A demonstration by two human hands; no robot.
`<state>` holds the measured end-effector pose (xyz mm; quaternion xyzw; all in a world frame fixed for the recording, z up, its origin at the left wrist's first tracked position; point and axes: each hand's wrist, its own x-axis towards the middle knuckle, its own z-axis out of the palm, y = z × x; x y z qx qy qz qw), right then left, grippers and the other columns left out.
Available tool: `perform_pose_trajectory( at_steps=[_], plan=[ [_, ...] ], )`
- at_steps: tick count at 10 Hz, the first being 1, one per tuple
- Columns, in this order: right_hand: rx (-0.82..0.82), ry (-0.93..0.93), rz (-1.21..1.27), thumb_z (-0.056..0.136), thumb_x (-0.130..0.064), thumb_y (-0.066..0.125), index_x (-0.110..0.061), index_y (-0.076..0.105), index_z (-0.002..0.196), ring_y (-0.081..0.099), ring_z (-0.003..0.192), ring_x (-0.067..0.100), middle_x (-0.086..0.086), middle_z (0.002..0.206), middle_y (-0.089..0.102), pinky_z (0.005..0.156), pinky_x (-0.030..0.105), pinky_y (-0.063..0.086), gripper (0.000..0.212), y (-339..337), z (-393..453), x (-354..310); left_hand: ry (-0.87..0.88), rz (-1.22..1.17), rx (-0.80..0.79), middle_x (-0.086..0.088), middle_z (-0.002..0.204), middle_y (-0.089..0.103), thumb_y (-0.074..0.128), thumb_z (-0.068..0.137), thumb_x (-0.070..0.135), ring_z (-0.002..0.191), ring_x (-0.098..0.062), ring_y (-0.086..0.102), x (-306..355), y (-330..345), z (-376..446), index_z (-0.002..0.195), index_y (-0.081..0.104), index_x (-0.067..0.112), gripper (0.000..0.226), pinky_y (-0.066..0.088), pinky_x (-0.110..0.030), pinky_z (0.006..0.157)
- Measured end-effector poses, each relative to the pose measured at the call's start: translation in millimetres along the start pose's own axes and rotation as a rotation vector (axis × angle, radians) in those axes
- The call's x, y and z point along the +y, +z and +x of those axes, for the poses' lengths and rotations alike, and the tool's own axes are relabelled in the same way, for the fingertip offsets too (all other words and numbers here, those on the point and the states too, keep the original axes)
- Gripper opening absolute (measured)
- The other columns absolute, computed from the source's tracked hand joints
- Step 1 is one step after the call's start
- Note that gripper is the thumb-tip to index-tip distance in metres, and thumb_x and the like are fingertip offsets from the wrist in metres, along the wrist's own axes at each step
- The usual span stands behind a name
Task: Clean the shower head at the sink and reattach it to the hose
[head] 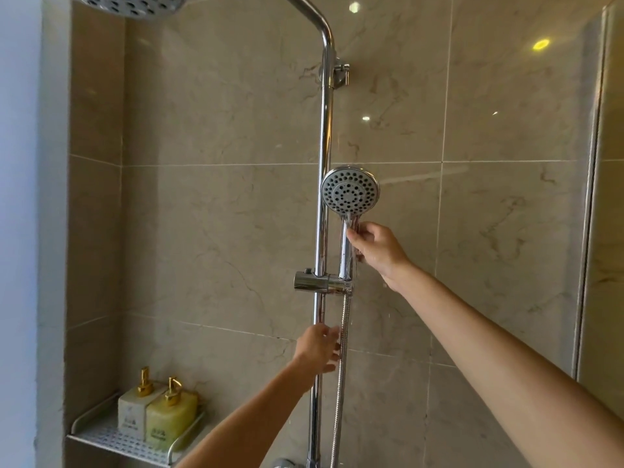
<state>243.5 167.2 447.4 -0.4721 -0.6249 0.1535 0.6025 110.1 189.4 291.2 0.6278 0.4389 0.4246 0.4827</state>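
Observation:
The round hand shower head point(350, 190), grey-faced with dark nozzles, stands upright with its chrome handle point(345, 258) seated in the sliding holder point(322, 282) on the vertical chrome rail point(324, 136). The metal hose point(341, 383) hangs straight down from under the holder. My right hand point(378, 251) reaches in from the right, and its fingers are closed around the upper handle just below the head. My left hand point(317, 347) is lower, with fingers spread and fingertips at the hose, beside the rail. A few water drops fall near the handle.
A large overhead shower head point(128, 5) hangs at the top left. In the wall niche at the lower left, a white perforated shelf point(111, 437) carries two soap bottles point(170, 417) with gold pumps. Beige marble tiles cover the walls. A metal corner trim point(591, 197) runs down the right.

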Motion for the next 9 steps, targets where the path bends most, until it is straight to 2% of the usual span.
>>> perform_pose_trajectory(
  at_steps=[1, 2, 3, 4, 6, 7, 8, 9],
  plan=[
    [-0.011, 0.051, 0.061, 0.098, -0.034, 0.062, -0.005, 0.066, 0.113, 0.06, 0.093, 0.019, 0.004, 0.097, 0.066, 0.087, 0.037, 0.054, 0.033, 0.8, -12.2, 8.3, 0.004, -0.054, -0.029, -0.012, 0.101, 0.064, 0.051, 0.101, 0.031, 0.086, -0.023, 0.065, -1.7, -2.1, -4.0, 0.111, 0.062, 0.004, 0.031, 0.058, -0.036, 0.081],
    [-0.012, 0.053, 0.065, 0.098, -0.033, 0.062, -0.004, 0.065, 0.117, 0.06, 0.09, 0.017, 0.002, 0.095, 0.068, 0.079, 0.027, 0.053, 0.035, 4.4, -26.7, 21.3, 0.02, -0.065, -0.042, -0.012, 0.1, 0.063, 0.049, 0.102, 0.032, 0.089, -0.025, 0.065, -2.5, -5.2, -8.2, 0.105, 0.062, 0.008, 0.028, 0.057, -0.04, 0.087],
    [0.028, 0.027, 0.069, 0.097, -0.028, 0.064, -0.002, 0.064, 0.12, 0.065, 0.095, 0.014, 0.007, 0.109, 0.072, 0.081, 0.017, 0.05, 0.035, 7.4, -30.5, 25.6, 0.022, -0.069, -0.039, -0.011, 0.097, 0.064, 0.048, 0.102, 0.034, 0.087, -0.024, 0.065, -4.5, -6.4, -8.7, 0.102, 0.063, 0.009, 0.03, 0.058, -0.039, 0.086],
    [0.035, 0.043, 0.061, 0.096, -0.033, 0.065, -0.004, 0.064, 0.118, 0.065, 0.093, 0.015, 0.005, 0.106, 0.072, 0.082, 0.025, 0.051, 0.036, 8.8, -32.2, 25.1, 0.019, -0.104, -0.055, -0.011, 0.094, 0.063, 0.049, 0.101, 0.034, 0.085, -0.024, 0.065, -6.7, -7.5, -9.1, 0.1, 0.063, 0.008, 0.03, 0.057, -0.04, 0.085],
    [0.177, 0.151, 0.102, 0.097, -0.04, 0.06, -0.013, 0.06, 0.108, 0.06, 0.088, 0.014, -0.002, 0.098, 0.065, 0.085, 0.035, 0.051, 0.029, 17.4, -58.1, 47.8, 0.017, -0.166, -0.074, -0.011, 0.091, 0.064, 0.048, 0.102, 0.035, 0.08, -0.022, 0.065, -14.0, -11.5, -13.2, 0.1, 0.063, 0.005, 0.034, 0.057, -0.036, 0.079],
    [0.084, 0.238, 0.15, 0.1, -0.04, 0.055, -0.014, 0.056, 0.097, 0.054, 0.068, 0.014, 0.001, 0.078, 0.057, 0.066, 0.028, 0.05, 0.025, 26.7, -96.1, 73.4, 0.012, -0.222, -0.09, -0.01, 0.089, 0.064, 0.046, 0.102, 0.036, 0.078, -0.022, 0.064, -25.5, -11.2, -28.3, 0.1, 0.063, 0.004, 0.036, 0.054, -0.034, 0.075],
    [-0.017, 0.329, 0.225, 0.101, -0.041, 0.052, -0.01, 0.059, 0.097, 0.06, 0.076, 0.021, 0.007, 0.084, 0.062, 0.072, 0.034, 0.052, 0.031, 38.9, -142.2, 106.1, -0.025, -0.237, -0.101, -0.01, 0.09, 0.066, 0.045, 0.103, 0.035, 0.08, -0.023, 0.064, -51.6, -9.3, -50.2, 0.1, 0.064, 0.004, 0.037, 0.053, -0.036, 0.078],
    [-0.066, 0.408, 0.27, 0.101, -0.043, 0.051, -0.006, 0.06, 0.106, 0.064, 0.08, 0.022, 0.01, 0.091, 0.065, 0.074, 0.037, 0.055, 0.038, 50.2, -173.4, 126.1, -0.084, -0.271, -0.096, -0.013, 0.093, 0.067, 0.043, 0.104, 0.033, 0.084, -0.025, 0.064, -70.7, -8.4, -63.4, 0.104, 0.064, 0.001, 0.038, 0.054, -0.04, 0.083]
  ],
)
